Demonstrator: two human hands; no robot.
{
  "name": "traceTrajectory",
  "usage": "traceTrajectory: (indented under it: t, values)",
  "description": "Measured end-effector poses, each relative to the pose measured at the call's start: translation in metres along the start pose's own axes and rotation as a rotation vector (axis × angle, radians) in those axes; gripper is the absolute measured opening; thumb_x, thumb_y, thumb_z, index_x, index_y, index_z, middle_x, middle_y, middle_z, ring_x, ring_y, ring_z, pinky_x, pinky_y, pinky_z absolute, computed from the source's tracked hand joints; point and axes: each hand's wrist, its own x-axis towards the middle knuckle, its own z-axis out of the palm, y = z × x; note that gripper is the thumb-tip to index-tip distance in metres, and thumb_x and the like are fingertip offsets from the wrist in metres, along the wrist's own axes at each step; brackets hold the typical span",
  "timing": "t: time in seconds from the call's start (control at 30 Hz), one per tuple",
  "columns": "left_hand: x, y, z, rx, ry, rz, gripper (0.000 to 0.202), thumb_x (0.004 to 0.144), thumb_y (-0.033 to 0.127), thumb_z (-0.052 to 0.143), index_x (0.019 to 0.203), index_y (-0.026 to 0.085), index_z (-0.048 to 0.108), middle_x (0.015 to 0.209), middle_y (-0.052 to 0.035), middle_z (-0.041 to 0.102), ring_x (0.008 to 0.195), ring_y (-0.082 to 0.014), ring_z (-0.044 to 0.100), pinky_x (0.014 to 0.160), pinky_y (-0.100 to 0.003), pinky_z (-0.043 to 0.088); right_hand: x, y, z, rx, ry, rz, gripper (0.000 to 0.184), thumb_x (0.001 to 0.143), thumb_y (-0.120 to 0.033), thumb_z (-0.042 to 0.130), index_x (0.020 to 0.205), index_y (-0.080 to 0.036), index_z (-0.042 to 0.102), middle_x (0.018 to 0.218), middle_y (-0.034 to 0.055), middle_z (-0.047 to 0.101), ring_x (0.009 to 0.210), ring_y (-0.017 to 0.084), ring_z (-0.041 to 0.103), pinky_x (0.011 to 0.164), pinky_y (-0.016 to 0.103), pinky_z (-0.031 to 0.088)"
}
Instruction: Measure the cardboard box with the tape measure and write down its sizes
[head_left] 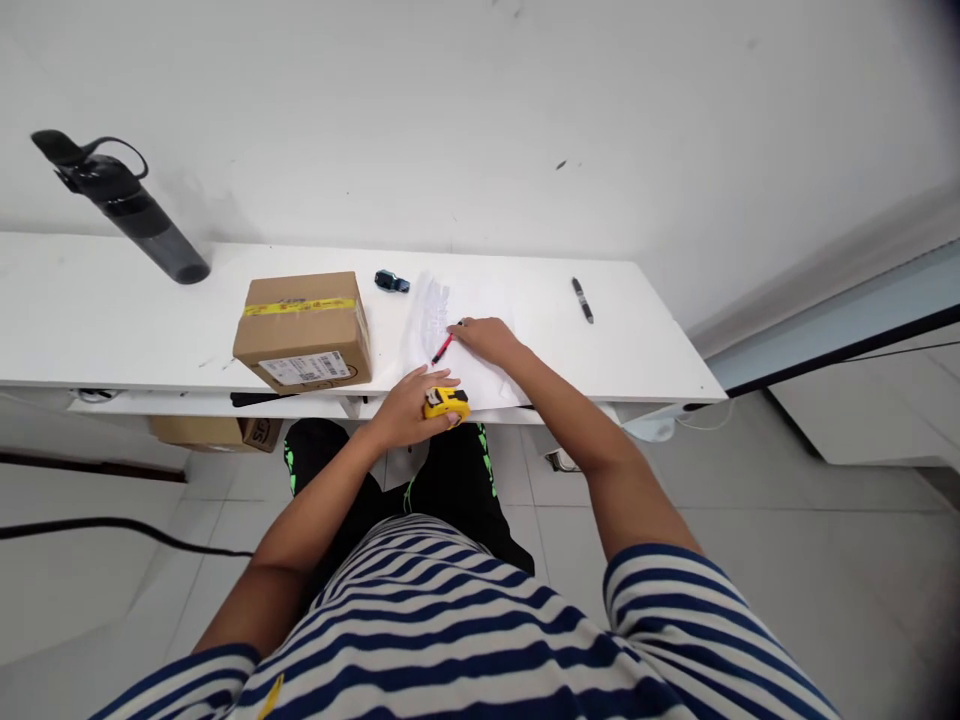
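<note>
A yellow and black tape measure (448,403) is gripped in my left hand (411,408) at the front edge of the desk. The fingers curl around its upper side and the thumb lies below it. My right hand (486,338) rests on white paper (491,385) with its fingertips closed on a red and black pen (444,348). The pen lies slanted over the sheet, its dark lower end toward me. Handwriting covers the upper left part of the paper, too small to read.
To the left stands a taped cardboard box (300,335) with a label. Behind it are a tall dark bottle (150,225) and a small dark key fob (391,281). A black pen (582,300) lies at the right on the white desk (630,345). Another box (217,432) sits below.
</note>
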Motion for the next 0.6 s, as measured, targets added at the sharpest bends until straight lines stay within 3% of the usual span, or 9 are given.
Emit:
traceTrajectory:
  t: [0.1, 0.2, 0.3, 0.37, 0.43, 0.5, 0.6]
  values:
    - [0.017, -0.016, -0.001, 0.118, -0.068, -0.079, 0.055, 0.086, 0.051, 0.063, 0.131, 0.019, 0.063, 0.142, -0.0097, 0.065, 0.145, -0.0307, 0.049, 0.129, -0.053, 0.022, 0.006, 0.000, 0.009, 0.070, 0.050, -0.016, 0.033, 0.096, -0.015, 0.047, 0.124, -0.016, 0.065, 0.112, 0.0168, 0.073, 0.097, 0.028, 0.069, 0.081, 0.036, 0.044]
    - [0.016, -0.031, 0.000, 0.088, -0.051, -0.179, 0.056, 0.089, 0.054, 0.057, 0.133, 0.020, 0.063, 0.144, -0.0093, 0.063, 0.144, -0.0299, 0.050, 0.128, -0.052, 0.025, 0.002, -0.006, 0.017, 0.163, 0.154, 0.070, 0.040, 0.103, -0.020, 0.029, 0.131, -0.013, 0.057, 0.111, 0.0167, 0.074, 0.097, 0.027, 0.070, 0.081, 0.037, 0.047]
    - [0.009, -0.038, 0.002, 0.070, -0.042, -0.171, 0.058, 0.089, 0.054, 0.057, 0.136, 0.020, 0.061, 0.144, -0.0088, 0.063, 0.143, -0.0275, 0.051, 0.129, -0.050, 0.023, -0.005, -0.015, 0.023, 0.571, 0.267, 0.085, 0.048, 0.106, -0.033, 0.017, 0.141, -0.018, 0.048, 0.114, 0.0119, 0.075, 0.095, 0.022, 0.073, 0.081, 0.035, 0.052]
    - [0.005, -0.038, 0.003, 0.083, -0.049, -0.156, 0.059, 0.089, 0.053, 0.058, 0.138, 0.022, 0.059, 0.145, -0.0077, 0.063, 0.144, -0.0266, 0.050, 0.129, -0.049, 0.023, -0.008, -0.021, 0.026, 0.925, 0.359, 0.041, 0.045, 0.103, -0.042, 0.031, 0.139, -0.022, 0.050, 0.118, 0.0092, 0.075, 0.095, 0.021, 0.074, 0.080, 0.035, 0.054]
    - [0.004, -0.037, 0.002, 0.090, -0.051, -0.142, 0.057, 0.088, 0.052, 0.059, 0.138, 0.024, 0.059, 0.144, -0.0062, 0.063, 0.143, -0.0252, 0.052, 0.129, -0.047, 0.024, -0.011, -0.028, 0.026, 1.044, 0.457, 0.029, 0.042, 0.094, -0.046, 0.051, 0.128, -0.024, 0.057, 0.111, 0.0065, 0.076, 0.091, 0.021, 0.072, 0.081, 0.035, 0.054]
    - [0.004, -0.035, 0.002, 0.092, -0.045, -0.130, 0.055, 0.088, 0.050, 0.058, 0.136, 0.024, 0.060, 0.142, -0.0054, 0.065, 0.140, -0.0245, 0.054, 0.129, -0.046, 0.025, -0.012, -0.035, 0.026, 0.946, 0.503, 0.054, 0.034, 0.085, -0.050, 0.065, 0.107, -0.024, 0.064, 0.086, 0.0018, 0.074, 0.079, 0.019, 0.068, 0.079, 0.034, 0.052]
    - [0.005, -0.034, 0.002, 0.095, -0.030, -0.135, 0.054, 0.087, 0.049, 0.060, 0.134, 0.023, 0.061, 0.139, -0.0052, 0.067, 0.139, -0.0243, 0.056, 0.129, -0.045, 0.025, -0.013, -0.047, 0.029, 0.902, 0.456, 0.081, 0.041, 0.087, -0.062, 0.060, 0.075, -0.023, 0.058, 0.066, -0.0010, 0.061, 0.066, 0.016, 0.057, 0.072, 0.032, 0.047]
